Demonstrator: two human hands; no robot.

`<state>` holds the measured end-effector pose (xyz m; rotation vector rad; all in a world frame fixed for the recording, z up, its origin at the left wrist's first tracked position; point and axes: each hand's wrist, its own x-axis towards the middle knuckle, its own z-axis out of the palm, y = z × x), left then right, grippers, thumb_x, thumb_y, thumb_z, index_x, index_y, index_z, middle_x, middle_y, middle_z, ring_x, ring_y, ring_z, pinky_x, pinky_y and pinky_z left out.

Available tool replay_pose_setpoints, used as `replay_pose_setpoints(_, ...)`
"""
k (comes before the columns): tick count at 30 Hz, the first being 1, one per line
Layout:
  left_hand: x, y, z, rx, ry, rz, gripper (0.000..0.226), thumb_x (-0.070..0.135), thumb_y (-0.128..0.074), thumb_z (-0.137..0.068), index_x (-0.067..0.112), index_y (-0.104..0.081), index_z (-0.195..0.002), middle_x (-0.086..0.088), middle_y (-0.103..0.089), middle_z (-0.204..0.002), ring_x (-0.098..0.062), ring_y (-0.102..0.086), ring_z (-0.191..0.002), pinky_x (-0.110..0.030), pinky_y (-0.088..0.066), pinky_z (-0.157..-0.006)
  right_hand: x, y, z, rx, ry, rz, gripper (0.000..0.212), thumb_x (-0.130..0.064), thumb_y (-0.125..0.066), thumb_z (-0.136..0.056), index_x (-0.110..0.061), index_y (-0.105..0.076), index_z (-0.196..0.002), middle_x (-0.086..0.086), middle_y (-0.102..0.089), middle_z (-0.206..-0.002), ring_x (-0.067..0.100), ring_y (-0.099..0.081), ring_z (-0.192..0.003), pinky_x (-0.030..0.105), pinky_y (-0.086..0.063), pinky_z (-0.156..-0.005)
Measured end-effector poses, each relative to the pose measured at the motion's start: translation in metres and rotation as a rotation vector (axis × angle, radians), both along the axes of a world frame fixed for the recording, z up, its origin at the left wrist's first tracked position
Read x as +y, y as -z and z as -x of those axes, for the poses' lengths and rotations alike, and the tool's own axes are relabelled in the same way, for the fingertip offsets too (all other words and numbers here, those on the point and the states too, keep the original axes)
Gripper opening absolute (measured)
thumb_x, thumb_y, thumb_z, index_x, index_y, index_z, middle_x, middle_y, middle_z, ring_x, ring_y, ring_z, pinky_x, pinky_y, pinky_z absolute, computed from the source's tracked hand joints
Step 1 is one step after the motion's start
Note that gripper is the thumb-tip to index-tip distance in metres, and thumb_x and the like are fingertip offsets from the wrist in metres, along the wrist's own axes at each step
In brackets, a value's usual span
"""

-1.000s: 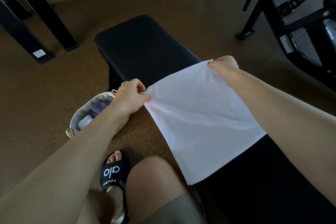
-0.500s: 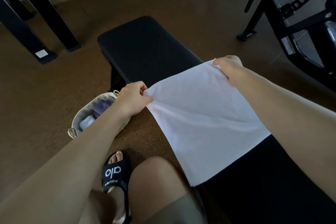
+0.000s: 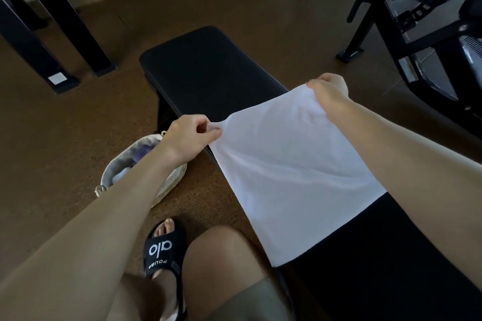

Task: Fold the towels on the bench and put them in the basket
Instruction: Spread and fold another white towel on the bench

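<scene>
The white towel (image 3: 292,177) lay across the black padded bench (image 3: 208,70), its near edge on the pad and its near-left corner hanging past the bench's left edge. The far half of the pad was bare. The basket (image 3: 112,172) sat on the brown floor (image 3: 65,125) left of the bench, holding folded cloth. Dark machine frames (image 3: 417,41) stood far right and far left. The left hand (image 3: 190,138) pinched the towel's far-left corner; the right hand (image 3: 328,91) gripped the far-right corner, both arms stretched forward, lifting that edge.
</scene>
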<state>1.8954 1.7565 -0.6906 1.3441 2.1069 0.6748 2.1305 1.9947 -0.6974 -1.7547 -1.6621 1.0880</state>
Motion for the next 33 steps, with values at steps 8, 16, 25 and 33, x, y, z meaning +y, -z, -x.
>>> replay_pose_setpoints(8, -0.012, -0.023, 0.006, -0.055, -0.063, -0.132, 0.025, 0.039, -0.059, -0.102, 0.022, -0.071, -0.087, -0.004, -0.069, -0.086, -0.022, -0.067, -0.082, -0.045, -0.056, -0.079, -0.008, -0.011, -0.007, -0.014, -0.01, -0.154, 0.017, -0.03, -0.057, -0.102, -0.017, -0.06, -0.093, -0.001, -0.057, -0.082, 0.014, -0.053, -0.072, 0.028, -0.042, -0.064)
replay_pose_setpoints(16, -0.026, -0.069, -0.005, -0.05, -0.118, -0.387, 0.018, 0.03, -0.058, -0.104, 0.031, -0.07, -0.09, 0.013, -0.066, -0.083, 0.006, -0.061, -0.073, -0.007, -0.044, -0.066, -0.021, -0.06, -0.016, 0.103, 0.018, -0.317, 0.014, -0.03, -0.06, -0.101, -0.019, -0.062, -0.093, -0.003, -0.057, -0.081, 0.01, -0.056, -0.074, 0.025, -0.051, -0.072)
replay_pose_setpoints(25, -0.037, -0.141, -0.019, 0.144, -0.132, -0.558, 0.006, 0.023, -0.063, -0.101, 0.025, -0.068, -0.104, 0.01, -0.064, -0.097, -0.003, -0.058, -0.086, -0.01, -0.043, -0.072, -0.044, -0.13, -0.036, 0.276, 0.014, -0.446, 0.008, -0.023, -0.062, -0.096, -0.016, -0.058, -0.093, -0.006, -0.054, -0.079, 0.009, -0.052, -0.073, 0.017, -0.041, -0.061)
replay_pose_setpoints(33, -0.046, -0.181, -0.016, 0.293, -0.156, -0.534, 0.012, 0.009, -0.061, -0.086, 0.01, -0.071, -0.081, 0.003, -0.06, -0.071, -0.007, -0.054, -0.066, -0.022, -0.045, -0.062, -0.066, -0.171, -0.04, 0.344, -0.055, -0.506, 0.017, -0.019, -0.063, -0.09, -0.022, -0.053, -0.077, -0.002, -0.057, -0.084, 0.01, -0.054, -0.077, 0.017, -0.042, -0.064)
